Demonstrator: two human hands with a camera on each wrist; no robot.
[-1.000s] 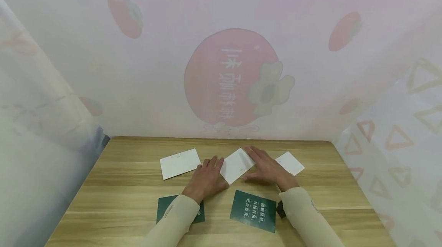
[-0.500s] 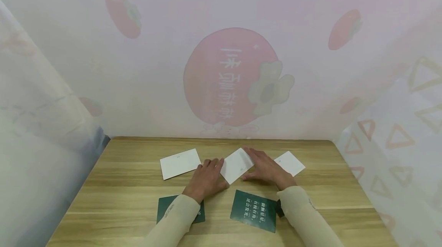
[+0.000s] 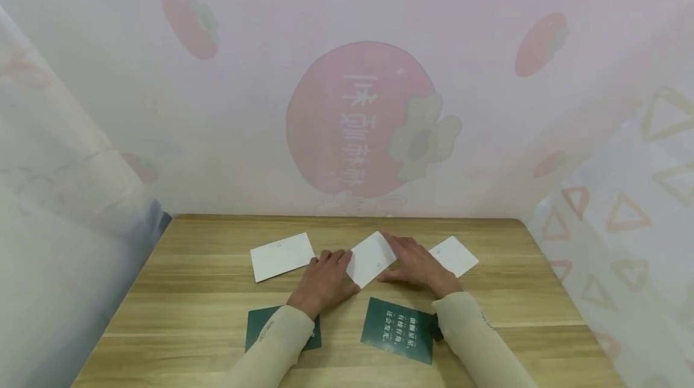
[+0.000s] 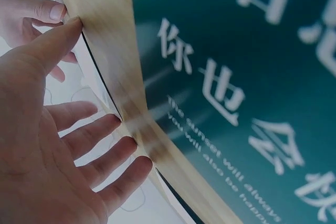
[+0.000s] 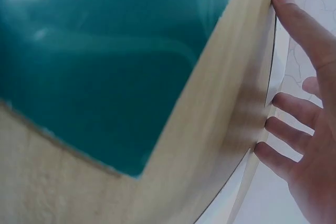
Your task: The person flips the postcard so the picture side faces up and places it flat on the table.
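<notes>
A white card (image 3: 371, 260) lies tilted on the wooden table between my two hands. My left hand (image 3: 325, 282) touches its left side, index finger at one corner and thumb low near another. On the opposite side my right hand (image 3: 417, 264) touches the card's upper right edge, with the thumb on the near side. In the left wrist view the left hand's fingers (image 4: 107, 156) look spread and fairly straight, tips down at the tabletop. The right hand's fingers (image 5: 291, 132) appear much the same in the right wrist view. Neither hand is curled round anything.
White cards lie to the left (image 3: 282, 256) and right (image 3: 458, 255), the right one partly behind my hand. Nearer me are two dark green cards with white lettering, a left card (image 3: 260, 323) partly under my sleeve and a right card (image 3: 396, 331). A printed curtain (image 3: 244, 135) stands behind the table (image 3: 190, 328).
My right hand has shifted very slightly left against the white card's edge. The left hand and the cards stay in nearly the same place.
</notes>
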